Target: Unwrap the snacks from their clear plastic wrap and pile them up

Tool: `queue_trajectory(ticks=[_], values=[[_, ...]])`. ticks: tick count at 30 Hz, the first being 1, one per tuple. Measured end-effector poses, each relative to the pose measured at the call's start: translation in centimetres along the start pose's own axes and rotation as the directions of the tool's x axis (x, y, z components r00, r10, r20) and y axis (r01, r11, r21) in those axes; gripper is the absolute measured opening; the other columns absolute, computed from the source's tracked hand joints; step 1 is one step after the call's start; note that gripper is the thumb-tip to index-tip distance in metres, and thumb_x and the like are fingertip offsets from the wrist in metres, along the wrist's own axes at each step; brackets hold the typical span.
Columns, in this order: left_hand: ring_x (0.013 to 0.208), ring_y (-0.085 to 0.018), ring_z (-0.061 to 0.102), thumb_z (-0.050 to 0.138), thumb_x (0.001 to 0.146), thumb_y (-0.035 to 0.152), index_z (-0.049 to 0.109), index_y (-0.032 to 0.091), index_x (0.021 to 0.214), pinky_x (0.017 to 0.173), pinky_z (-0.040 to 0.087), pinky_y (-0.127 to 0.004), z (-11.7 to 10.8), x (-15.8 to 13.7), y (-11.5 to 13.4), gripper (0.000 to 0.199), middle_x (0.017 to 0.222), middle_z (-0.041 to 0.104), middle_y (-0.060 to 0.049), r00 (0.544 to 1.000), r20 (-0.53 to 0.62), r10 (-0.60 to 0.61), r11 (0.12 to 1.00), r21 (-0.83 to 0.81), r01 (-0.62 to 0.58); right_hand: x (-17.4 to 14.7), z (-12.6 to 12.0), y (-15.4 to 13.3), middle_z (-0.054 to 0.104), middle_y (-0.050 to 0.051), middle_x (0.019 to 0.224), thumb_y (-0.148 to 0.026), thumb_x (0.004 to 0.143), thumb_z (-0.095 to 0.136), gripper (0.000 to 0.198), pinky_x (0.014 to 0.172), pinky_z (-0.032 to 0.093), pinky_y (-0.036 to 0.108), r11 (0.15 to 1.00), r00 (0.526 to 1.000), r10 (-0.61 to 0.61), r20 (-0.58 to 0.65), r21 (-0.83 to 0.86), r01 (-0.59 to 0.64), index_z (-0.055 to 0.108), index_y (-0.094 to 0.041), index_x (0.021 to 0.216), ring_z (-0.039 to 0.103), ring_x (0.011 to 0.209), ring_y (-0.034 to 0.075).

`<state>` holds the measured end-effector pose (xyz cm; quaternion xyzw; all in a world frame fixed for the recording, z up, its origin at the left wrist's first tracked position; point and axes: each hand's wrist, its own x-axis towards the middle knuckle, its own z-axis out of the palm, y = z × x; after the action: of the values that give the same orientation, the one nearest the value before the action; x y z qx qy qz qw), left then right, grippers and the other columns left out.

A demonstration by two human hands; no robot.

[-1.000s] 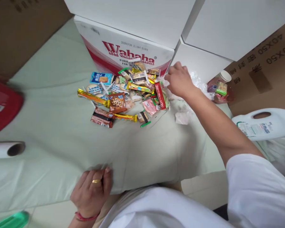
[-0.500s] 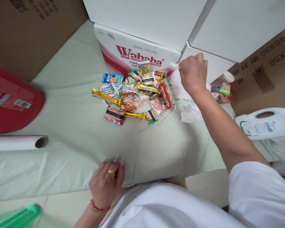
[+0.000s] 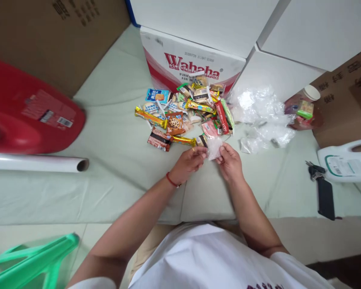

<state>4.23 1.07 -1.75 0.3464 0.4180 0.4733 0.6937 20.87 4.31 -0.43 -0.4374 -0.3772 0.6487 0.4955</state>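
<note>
A small clear plastic bag [image 3: 214,149] is stretched between my two hands at the near edge of a heap of wrapped snacks. My left hand [image 3: 189,163], with a red cord on its wrist, pinches the bag's left edge. On the other side, my right hand [image 3: 231,161] grips it between thumb and fingers. Just beyond lie a pink packet [image 3: 209,128], a brown cookie packet [image 3: 175,123], a red wrapped bar [image 3: 222,116] and yellow stick wrappers [image 3: 150,117]. To the right spreads a pile of clear plastic bags [image 3: 255,106].
A Wahaha carton [image 3: 192,60] stands behind the snacks. At left are a red jug [image 3: 48,108] and a white roll [image 3: 33,162]. A lidded jar [image 3: 302,106], a white bottle [image 3: 349,160], keys [image 3: 315,170] and a black phone [image 3: 326,198] lie rightward. A green stool [image 3: 39,261] is below.
My right hand has come down from near the carton to the front of the snacks, bringing a plastic bag. My left hand has risen from the table's near edge to meet it.
</note>
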Motion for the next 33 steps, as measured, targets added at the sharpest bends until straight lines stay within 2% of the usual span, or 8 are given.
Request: queue_trajectory(ticks=[8,13,17,22,25,27,30,33], values=[[0.062,-0.009,0.048,0.081,0.078,0.061,0.065,0.018,0.091,0.058,0.039,-0.023,-0.4,-1.0,-1.2,0.048,0.070,0.059,0.003,0.995,0.034,0.090,0.988,0.121,-0.094,0.0,-0.2,3.0,0.050,-0.006,0.066,-0.054,0.087,0.074,0.040,0.054,0.036,0.025,0.975,0.997,-0.075,-0.008,-0.212,0.072,0.067,-0.024,0.112,0.041,0.054,0.010],[0.052,-0.008,0.044,0.070,0.083,0.073,0.064,0.018,0.092,0.046,0.030,-0.021,-0.6,-0.7,-0.5,0.057,0.065,0.056,0.003,0.997,-0.065,0.044,0.994,-0.098,-0.050,-0.3,-1.4,2.7,0.059,-0.003,0.073,-0.052,0.092,0.071,0.032,0.056,0.037,0.026,0.933,0.991,-0.131,0.007,-0.336,0.125,0.074,-0.025,0.110,0.044,0.058,0.012],[0.049,-0.006,0.042,0.087,0.073,0.059,0.064,0.017,0.088,0.044,0.027,-0.018,-1.0,-0.3,-0.2,0.050,0.061,0.052,0.006,0.998,-0.064,-0.006,0.992,-0.124,-0.002,-0.6,-1.8,2.2,0.069,0.002,0.091,-0.051,0.096,0.067,0.029,0.071,0.048,0.031,0.883,0.986,-0.150,0.077,-0.438,0.169,0.077,-0.028,0.110,0.059,0.076,0.017],[0.047,-0.005,0.042,0.090,0.069,0.058,0.056,0.019,0.082,0.040,0.025,-0.017,-1.1,0.1,0.0,0.053,0.059,0.052,0.008,0.991,-0.129,-0.021,0.986,-0.165,-0.001,-1.1,-1.5,1.3,0.062,0.010,0.118,-0.056,0.095,0.064,0.043,0.091,0.052,0.043,0.585,0.855,-0.478,0.202,-0.653,0.481,0.069,-0.029,0.128,0.060,0.105,0.027],[0.047,-0.005,0.042,0.091,0.066,0.058,0.052,0.020,0.080,0.040,0.026,-0.016,-1.0,0.2,0.2,0.056,0.058,0.050,0.009,0.983,-0.182,-0.001,0.981,-0.191,-0.034,-1.5,-1.0,1.0,0.062,0.014,0.123,-0.059,0.085,0.075,0.057,0.098,0.050,0.051,0.399,0.785,-0.482,0.390,-0.700,0.593,0.066,-0.029,0.133,0.057,0.116,0.033],[0.047,-0.005,0.043,0.092,0.065,0.058,0.050,0.020,0.079,0.040,0.027,-0.016,-0.9,0.2,0.2,0.058,0.058,0.049,0.009,0.981,-0.196,0.011,0.980,-0.195,-0.050,-1.7,-0.6,1.1,0.067,0.011,0.114,-0.049,0.087,0.077,0.042,0.099,0.049,0.052,0.356,0.776,-0.434,0.457,-0.704,0.614,0.070,-0.030,0.123,0.059,0.111,0.032],[0.047,-0.004,0.041,0.091,0.067,0.060,0.049,0.020,0.079,0.040,0.026,-0.016,-1.0,0.1,0.3,0.059,0.058,0.049,0.009,0.984,-0.179,0.010,0.981,-0.191,-0.044,-1.5,-0.7,1.4,0.069,0.005,0.093,-0.035,0.096,0.068,0.009,0.093,0.048,0.045,0.475,0.817,-0.405,0.410,-0.669,0.571,0.072,-0.029,0.101,0.060,0.094,0.025],[0.045,-0.004,0.039,0.090,0.068,0.062,0.050,0.021,0.080,0.039,0.021,-0.017,-1.2,0.0,0.4,0.059,0.060,0.048,0.009,0.986,-0.166,-0.009,0.980,-0.196,-0.024,-1.1,-1.3,1.4,0.066,0.002,0.087,-0.040,0.097,0.067,0.014,0.081,0.048,0.035,0.742,0.926,-0.327,0.190,-0.555,0.376,0.069,-0.026,0.095,0.058,0.081,0.019]])
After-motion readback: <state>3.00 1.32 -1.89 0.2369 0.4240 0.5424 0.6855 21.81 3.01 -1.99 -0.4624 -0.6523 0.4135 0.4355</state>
